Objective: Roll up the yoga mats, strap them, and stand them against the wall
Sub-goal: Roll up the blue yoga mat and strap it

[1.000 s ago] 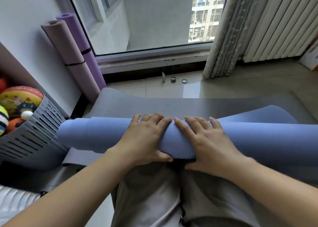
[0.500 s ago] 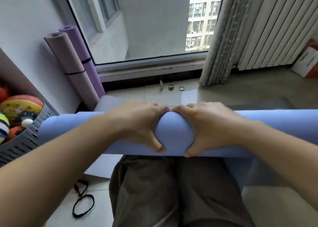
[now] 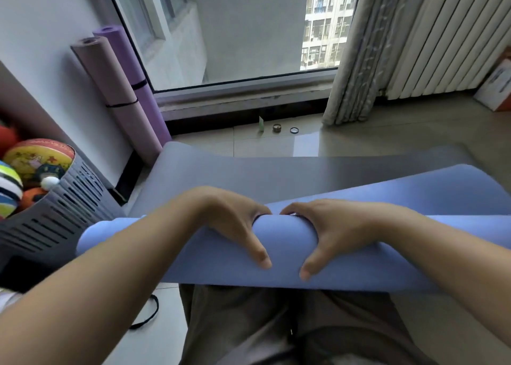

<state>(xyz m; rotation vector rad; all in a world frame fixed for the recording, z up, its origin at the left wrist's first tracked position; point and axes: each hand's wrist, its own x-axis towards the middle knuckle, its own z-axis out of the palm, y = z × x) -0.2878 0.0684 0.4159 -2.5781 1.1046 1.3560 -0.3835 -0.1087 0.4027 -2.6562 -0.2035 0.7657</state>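
Note:
A blue yoga mat (image 3: 284, 243) lies rolled into a thick tube across my lap, with its unrolled grey-backed tail (image 3: 276, 173) spread on the floor toward the window. My left hand (image 3: 235, 220) and my right hand (image 3: 329, 226) grip the roll side by side at its middle, fingers over the far side and thumbs on the near side. Two rolled and strapped mats lean in the left corner: a mauve mat (image 3: 116, 96) and a purple mat (image 3: 130, 68). A black strap (image 3: 146, 313) lies on the floor by my left knee.
A grey slotted basket (image 3: 55, 212) full of balls stands at the left, close to the roll's left end. Small items (image 3: 276, 128) sit on the tiles by the window sill. A curtain (image 3: 356, 60) and radiator (image 3: 442, 38) are at the right; a box (image 3: 495, 88) is far right.
The view has tilted and the unrolled tail shows again beyond the roll. Both hands stay clamped on the roll's middle, now a little lower in view, with the black strap still on the floor.

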